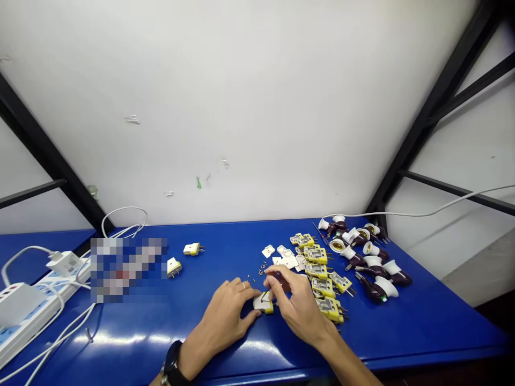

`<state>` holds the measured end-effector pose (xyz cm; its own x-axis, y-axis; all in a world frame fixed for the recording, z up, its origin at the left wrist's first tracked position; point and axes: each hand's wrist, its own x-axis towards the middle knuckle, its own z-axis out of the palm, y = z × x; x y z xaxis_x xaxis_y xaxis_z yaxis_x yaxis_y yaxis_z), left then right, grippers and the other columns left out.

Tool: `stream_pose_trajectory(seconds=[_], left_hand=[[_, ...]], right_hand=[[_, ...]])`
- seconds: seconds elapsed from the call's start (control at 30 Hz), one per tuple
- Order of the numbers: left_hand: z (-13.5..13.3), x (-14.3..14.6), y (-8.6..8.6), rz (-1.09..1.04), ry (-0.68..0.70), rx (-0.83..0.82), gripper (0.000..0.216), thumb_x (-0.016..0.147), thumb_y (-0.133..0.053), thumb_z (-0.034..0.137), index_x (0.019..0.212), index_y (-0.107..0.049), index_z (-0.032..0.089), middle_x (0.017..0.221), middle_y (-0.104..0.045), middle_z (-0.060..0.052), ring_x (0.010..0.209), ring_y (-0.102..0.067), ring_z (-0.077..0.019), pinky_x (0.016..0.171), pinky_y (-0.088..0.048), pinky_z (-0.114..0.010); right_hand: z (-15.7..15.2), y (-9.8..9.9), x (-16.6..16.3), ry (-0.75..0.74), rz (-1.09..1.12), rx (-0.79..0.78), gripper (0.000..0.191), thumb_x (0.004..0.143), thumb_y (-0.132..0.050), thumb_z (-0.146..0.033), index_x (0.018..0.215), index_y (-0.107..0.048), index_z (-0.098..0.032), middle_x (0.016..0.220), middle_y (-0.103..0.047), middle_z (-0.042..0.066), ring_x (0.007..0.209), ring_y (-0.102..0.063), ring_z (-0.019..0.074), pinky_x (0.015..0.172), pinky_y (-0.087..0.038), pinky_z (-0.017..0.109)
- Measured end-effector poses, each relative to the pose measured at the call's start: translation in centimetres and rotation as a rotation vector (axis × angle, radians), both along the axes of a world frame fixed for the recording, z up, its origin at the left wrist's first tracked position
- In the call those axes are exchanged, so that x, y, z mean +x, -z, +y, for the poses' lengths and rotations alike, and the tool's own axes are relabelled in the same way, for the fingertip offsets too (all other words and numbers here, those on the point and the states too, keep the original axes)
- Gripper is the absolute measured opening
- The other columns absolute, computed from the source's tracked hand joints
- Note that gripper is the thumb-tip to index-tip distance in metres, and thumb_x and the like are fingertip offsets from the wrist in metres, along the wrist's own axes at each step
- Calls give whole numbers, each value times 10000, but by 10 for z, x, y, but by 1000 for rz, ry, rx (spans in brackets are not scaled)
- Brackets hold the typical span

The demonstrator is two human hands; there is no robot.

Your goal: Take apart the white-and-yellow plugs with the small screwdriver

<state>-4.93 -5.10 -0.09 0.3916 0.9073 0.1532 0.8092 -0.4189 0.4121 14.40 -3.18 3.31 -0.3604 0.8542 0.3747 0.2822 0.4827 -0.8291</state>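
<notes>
A white and yellow plug adapter (263, 302) lies on the blue table in front of me. My left hand (225, 316) grips it from the left, thumb at its near side and fingers at its far side. My right hand (300, 303) is above its right edge, thumb and fingertips pinched together. Whatever is between those fingertips is too small to make out. Several small screws (261, 269) are scattered just beyond the hands. White cover plates (287, 260) and a row of open yellow plug adapters (316, 254), their metal parts showing, lie to the right.
White lamp holders with dark plug bases (374, 262) are grouped at the right, near a screwdriver (321, 234). Two closed adapters (192, 249) sit left of centre. A power strip (44, 303) with chargers and white cables occupies the left. A blurred patch hides things there.
</notes>
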Motion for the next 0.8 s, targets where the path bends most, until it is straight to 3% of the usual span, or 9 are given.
stream_pose_trajectory(seconds=[0.5,0.8], left_hand=[[-1,0,1,-10,3,1,265,889,-692,312,1153,-700,282,1084,-734,-47,1024,-633,-279,854,-455,-382],[-1,1,-3,-54,21,12,305,865,-706,301,1168,-685,280,1111,-724,-55,1047,-626,-288,885,-469,-393]], right_hand=[[2,-1,2,8,-21,36,185,1029,-456,-291,1070,-614,-203,822,-679,45,625,-633,159,614,-534,277],[3,0,-1,-12,-62,107,175,1012,-472,-243,1083,-626,-197,904,-719,72,771,-684,195,667,-546,290]])
